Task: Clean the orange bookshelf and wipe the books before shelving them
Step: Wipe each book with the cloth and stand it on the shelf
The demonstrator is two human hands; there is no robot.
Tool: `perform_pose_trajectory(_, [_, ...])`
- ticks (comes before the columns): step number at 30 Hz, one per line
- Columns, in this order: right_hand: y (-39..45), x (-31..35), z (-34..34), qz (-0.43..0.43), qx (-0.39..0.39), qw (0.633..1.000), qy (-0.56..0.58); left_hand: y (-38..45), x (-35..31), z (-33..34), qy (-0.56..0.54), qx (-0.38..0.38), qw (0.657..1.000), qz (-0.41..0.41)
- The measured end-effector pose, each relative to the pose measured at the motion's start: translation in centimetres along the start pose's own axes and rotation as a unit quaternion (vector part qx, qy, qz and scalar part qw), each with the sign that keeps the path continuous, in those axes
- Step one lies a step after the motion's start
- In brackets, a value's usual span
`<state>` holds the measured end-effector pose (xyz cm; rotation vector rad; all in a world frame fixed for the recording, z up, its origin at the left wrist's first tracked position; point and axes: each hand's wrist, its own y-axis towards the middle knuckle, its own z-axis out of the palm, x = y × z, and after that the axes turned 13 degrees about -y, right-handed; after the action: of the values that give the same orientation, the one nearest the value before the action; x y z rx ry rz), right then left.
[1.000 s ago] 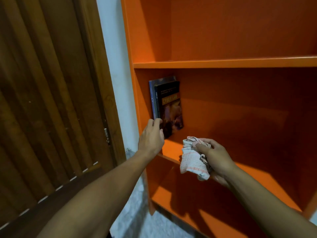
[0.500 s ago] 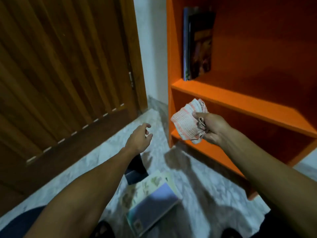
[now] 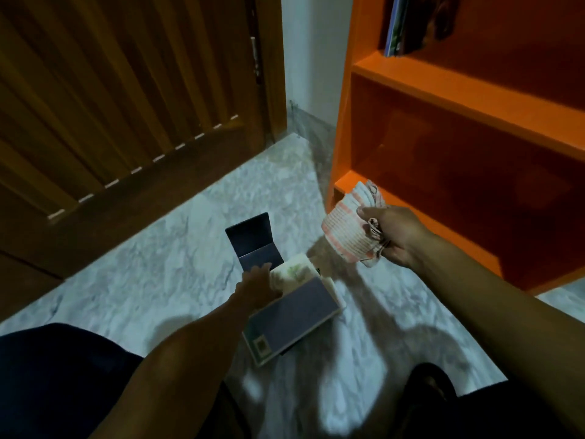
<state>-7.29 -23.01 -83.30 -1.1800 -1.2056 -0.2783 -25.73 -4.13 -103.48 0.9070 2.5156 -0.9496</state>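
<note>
The orange bookshelf stands at the right, with two books upright at the left end of its upper shelf. On the marble floor lies a large book with a blue and floral cover, overlapping a small dark blue book. My left hand reaches down to the large book's left edge, its fingertips touching the dark book; no grip shows. My right hand grips a crumpled white and pink cloth in front of the lowest shelf.
A brown wooden door fills the left side, with a strip of white wall between it and the shelf. Grey marble floor spreads around the books. My dark-clothed knees frame the bottom.
My view has tilted down from the shelf to the floor. My left hand left the shelved books and dropped onto the books on the floor. The right hand kept hold of the cloth.
</note>
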Motion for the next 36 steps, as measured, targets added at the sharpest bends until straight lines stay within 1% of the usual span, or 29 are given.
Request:
perform_pose_trajectory(2, [0.8, -0.6, -0.1, 0.000, 0.002, 1.000, 0.004, 0.4, -0.3, 0.5, 0.025, -0.015, 1.000, 0.003])
perform_pose_trajectory(6, [1.5, -0.8, -0.2, -0.012, 0.016, 1.000, 0.019, 2.0, -1.7, 0.7, 0.079, 0.006, 0.997, -0.001])
perform_pose_trajectory(9, [1.7, -0.9, -0.3, -0.011, 0.013, 1.000, 0.017, 3.3, -2.4, 1.1, 0.071, 0.035, 0.997, -0.010])
perform_pose_trajectory(11, [1.9, -1.0, -0.3, -0.008, 0.024, 0.999, 0.034, 4.1, -2.7, 1.2, 0.056, 0.045, 0.997, -0.019])
perform_pose_trajectory(14, [2.0, -1.0, -0.3, 0.009, 0.032, 0.997, 0.074, 4.0, -3.3, 0.9, 0.056, 0.006, 0.998, -0.009])
perform_pose_trajectory(17, [1.5, -0.5, -0.2, 0.031, 0.056, 0.991, 0.119, 3.5, -3.5, 0.7, 0.049, -0.044, 0.996, 0.061])
perform_pose_trajectory(19, [1.0, 0.0, -0.2, 0.053, 0.059, 0.985, 0.151, 3.1, -3.5, 0.0, -0.002, -0.049, 0.995, 0.089])
perform_pose_trajectory(23, [-0.4, 1.1, -0.3, 0.066, 0.076, 0.970, 0.219, 1.7, -5.0, -4.1, -0.080, -0.025, 0.991, 0.109])
perform_pose_trajectory(27, [-1.6, 2.0, -0.2, 0.060, 0.101, 0.957, 0.266, -0.7, -7.5, -9.6, -0.164, -0.064, 0.972, 0.159])
perform_pose_trajectory(30, [-2.8, 2.7, -0.2, 0.029, 0.092, 0.960, 0.263, -3.1, -10.1, -14.0, -0.225, -0.105, 0.951, 0.185])
perform_pose_trajectory(32, [-3.4, 3.2, -0.5, -0.012, 0.069, 0.965, 0.254, -4.6, -11.7, -16.9, -0.266, -0.122, 0.933, 0.208])
perform_pose_trajectory(33, [-3.6, 3.5, -0.5, -0.039, 0.044, 0.968, 0.242, -5.5, -12.5, -18.3, -0.296, -0.121, 0.924, 0.210])
perform_pose_trajectory(34, [-4.0, 3.9, -0.5, -0.073, 0.013, 0.971, 0.228, -6.4, -13.2, -19.6, -0.333, -0.114, 0.912, 0.210])
perform_pose_trajectory(36, [-5.0, 4.9, -0.6, -0.154, -0.072, 0.968, 0.182, -8.3, -14.4, -21.7, -0.403, -0.102, 0.887, 0.201])
